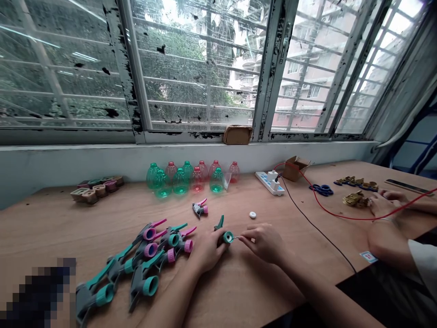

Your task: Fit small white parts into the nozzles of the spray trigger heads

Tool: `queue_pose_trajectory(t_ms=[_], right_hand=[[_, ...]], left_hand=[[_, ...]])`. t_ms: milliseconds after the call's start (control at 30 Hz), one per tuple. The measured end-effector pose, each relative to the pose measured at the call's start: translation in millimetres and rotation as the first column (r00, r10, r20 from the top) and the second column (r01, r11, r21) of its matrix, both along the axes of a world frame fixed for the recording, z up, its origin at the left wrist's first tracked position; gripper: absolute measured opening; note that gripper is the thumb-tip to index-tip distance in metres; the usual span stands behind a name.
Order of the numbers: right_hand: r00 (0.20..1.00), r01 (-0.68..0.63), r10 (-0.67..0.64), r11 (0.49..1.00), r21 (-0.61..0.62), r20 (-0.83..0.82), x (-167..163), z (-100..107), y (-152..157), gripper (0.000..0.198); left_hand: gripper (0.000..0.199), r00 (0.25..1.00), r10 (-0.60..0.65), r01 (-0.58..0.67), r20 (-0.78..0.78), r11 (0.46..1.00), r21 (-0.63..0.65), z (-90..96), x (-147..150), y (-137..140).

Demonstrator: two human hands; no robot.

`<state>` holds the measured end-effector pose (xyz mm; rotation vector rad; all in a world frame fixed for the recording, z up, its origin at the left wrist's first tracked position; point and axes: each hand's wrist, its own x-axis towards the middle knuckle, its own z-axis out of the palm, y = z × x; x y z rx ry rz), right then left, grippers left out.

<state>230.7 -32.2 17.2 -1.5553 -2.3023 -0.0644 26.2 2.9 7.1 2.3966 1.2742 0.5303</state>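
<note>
Holding a spray head (224, 235) in left hand (210, 249)
Pinching a thin rod (236, 237) in right hand (262, 242), at the green collar (228, 237) between hands

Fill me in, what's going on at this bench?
The person's left hand holds a green-collared spray head; the right hand pinches a thin piece at its opening. More spray heads lie to the left, with green and red bottles standing behind. Far right, a co-worker's hands are at gold-coloured pieces.
</note>
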Motion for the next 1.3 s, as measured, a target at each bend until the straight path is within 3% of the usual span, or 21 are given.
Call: queue_pose_trajectory(t_ms=[133, 267, 433, 667, 800, 1000, 1300], right_hand=[[0.993, 0.093, -0.093, 0.996, 0.006, 0.07, -8, 9, -7, 0.041], [0.989, 0.033, -0.041, 0.998, -0.062, -0.141, -9, -3, -4, 0.047], [0.918, -0.057, 0.03, 0.997, -0.057, -0.394, -8, -22, 1, 0.048], [0.944, 0.072, -0.065, 0.997, 0.01, -0.324, -14, -21, -5, 0.045], [0.898, -0.009, 0.012, 1.0, 0.009, -0.439, -13, -24, 0, 0.049], [0.814, -0.152, 0.128, 0.988, 0.004, -0.566, -13, -23, 2, 0.04], [0.8, -0.17, 0.119, 0.985, -0.032, -0.589, -13, -28, 6, 0.04]], left_hand=[[0.022, 1.0, 0.009, -0.008, -0.006, 1.0, 0.028, -3.7, -1, 1], [0.022, 1.0, -0.003, 0.002, 0.018, 0.999, 0.035, -3.9, -2, 3], [0.019, 0.998, -0.031, 0.03, 0.062, 0.999, 0.012, 0.0, -2, 2], [0.019, 0.998, 0.016, -0.017, 0.064, 1.0, 0.025, -3.9, -1, 3], [0.018, 0.996, 0.004, -0.002, 0.088, 1.0, -0.027, -1.2, 0, 1], [0.018, 0.995, -0.043, 0.048, 0.089, 0.998, -0.052, 0.0, 2, -2], [0.022, 0.995, -0.053, 0.059, 0.089, 0.997, -0.057, -1.3, 1, -1]])
